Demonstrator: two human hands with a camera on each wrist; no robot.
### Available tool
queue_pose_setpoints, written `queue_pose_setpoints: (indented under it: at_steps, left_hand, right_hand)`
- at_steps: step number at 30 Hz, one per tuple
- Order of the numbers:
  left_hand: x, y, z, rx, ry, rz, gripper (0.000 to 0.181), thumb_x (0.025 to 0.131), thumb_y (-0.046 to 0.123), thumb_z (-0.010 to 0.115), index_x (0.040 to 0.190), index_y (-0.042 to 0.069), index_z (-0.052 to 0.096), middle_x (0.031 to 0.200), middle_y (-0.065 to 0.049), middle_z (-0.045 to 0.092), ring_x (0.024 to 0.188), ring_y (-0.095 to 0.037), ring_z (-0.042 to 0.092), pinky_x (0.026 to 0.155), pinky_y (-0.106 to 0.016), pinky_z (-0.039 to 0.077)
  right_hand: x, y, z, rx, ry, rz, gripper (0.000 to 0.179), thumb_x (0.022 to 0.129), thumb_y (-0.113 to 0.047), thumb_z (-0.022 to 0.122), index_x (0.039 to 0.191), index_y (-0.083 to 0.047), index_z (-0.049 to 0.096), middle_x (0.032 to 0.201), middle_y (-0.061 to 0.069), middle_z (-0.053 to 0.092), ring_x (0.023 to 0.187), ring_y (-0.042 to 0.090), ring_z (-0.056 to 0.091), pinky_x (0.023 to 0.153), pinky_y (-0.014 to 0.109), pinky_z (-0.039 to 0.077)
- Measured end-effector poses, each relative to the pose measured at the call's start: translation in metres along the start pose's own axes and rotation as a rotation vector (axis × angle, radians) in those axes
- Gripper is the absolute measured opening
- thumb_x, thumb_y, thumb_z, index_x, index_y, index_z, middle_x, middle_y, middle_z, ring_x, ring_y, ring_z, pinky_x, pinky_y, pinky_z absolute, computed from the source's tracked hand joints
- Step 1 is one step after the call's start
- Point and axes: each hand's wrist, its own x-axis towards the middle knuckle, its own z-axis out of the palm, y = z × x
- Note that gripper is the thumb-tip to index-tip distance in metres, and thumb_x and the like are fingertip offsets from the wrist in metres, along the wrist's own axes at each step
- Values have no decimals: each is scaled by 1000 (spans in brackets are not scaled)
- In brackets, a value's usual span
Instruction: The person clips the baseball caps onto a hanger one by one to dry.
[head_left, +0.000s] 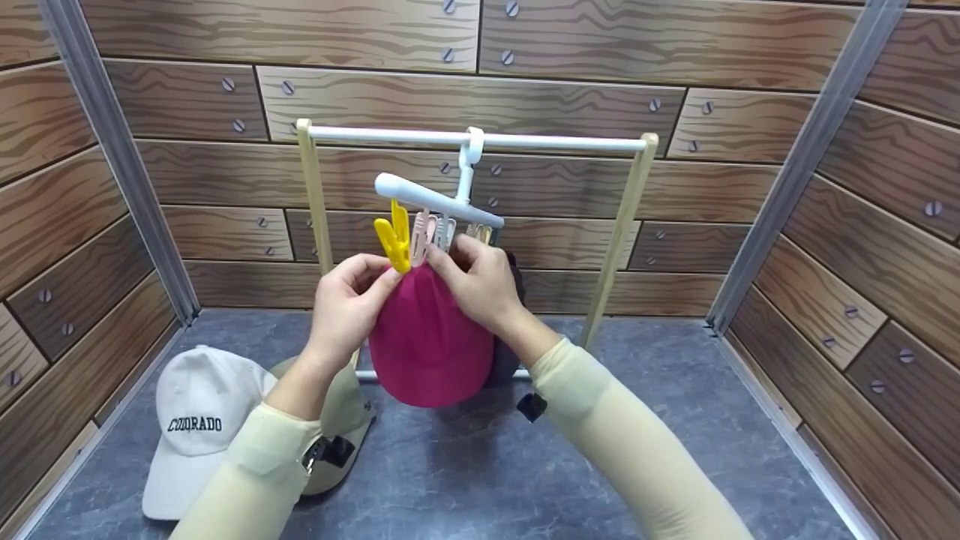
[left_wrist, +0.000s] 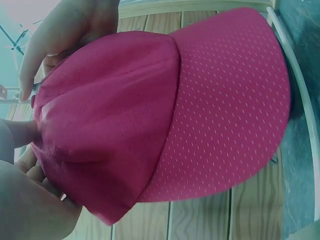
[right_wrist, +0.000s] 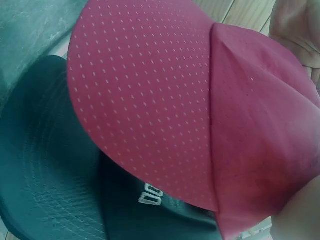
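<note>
A magenta cap [head_left: 431,352] hangs brim down, its crown pleated under a pink clothespin [head_left: 418,238]. My left hand [head_left: 346,304] pinches the crown's upper left edge, thumb in front, just below a yellow clothespin [head_left: 397,238]. Beyond the crown's top, my right hand [head_left: 484,281] has its thumb against the pink clothespin; its other fingertips are partly hidden. The left wrist view shows the dotted brim [left_wrist: 230,110] and the right thumb past the crown. Behind the magenta cap is a dark cap [right_wrist: 50,150] with white lettering. The clothespins hang from a tilted white hanger [head_left: 439,201].
The hanger hooks onto the white rail [head_left: 555,142] of a rack with wooden posts [head_left: 624,232]. A white cap [head_left: 202,405] lettered COLORADO and an olive cap [head_left: 341,420] lie on the grey tabletop [head_left: 637,420] at left. Wood-patterned walls [head_left: 847,247] surround it.
</note>
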Motion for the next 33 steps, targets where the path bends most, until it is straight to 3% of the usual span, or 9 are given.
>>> queue_pose_setpoints:
  at_steps: [5,12,19,28,33]
  left_hand:
    - [-4,-8,-1,60,-12,45,12,102,8,82,111,1,81,93,-9,76,80,-18,65,71,-23,53]
    - [-10,-16,3,89,-32,64,17,101,9,83,115,1,79,97,-8,76,86,-19,67,76,-23,55]
    - [-14,-22,6,121,-51,59,22,103,17,83,119,4,78,101,-7,76,88,-21,66,76,-25,55]
    - [-24,-33,4,166,-72,5,33,102,24,85,127,5,74,110,-8,75,95,-21,68,81,-28,57]
    - [-30,-41,2,197,-80,-9,45,102,29,84,136,5,69,120,-9,73,102,-22,65,92,-38,56]
  right_hand:
    - [-8,5,-1,-53,25,-62,27,103,-29,75,91,-6,71,73,-7,54,68,14,48,62,30,37]
    - [-17,12,-5,-80,43,-67,30,101,-31,73,108,-2,77,89,8,73,79,21,60,70,33,46]
    - [-27,20,-8,-107,30,-35,44,99,-39,78,125,-4,75,114,9,80,99,27,71,87,44,56]
    - [-38,29,-11,-148,27,-28,58,97,-46,78,134,-2,71,124,13,76,110,31,69,97,49,56]
    - [-46,34,-14,-142,40,-35,61,96,-49,78,137,-4,70,129,13,74,115,32,67,102,52,53]
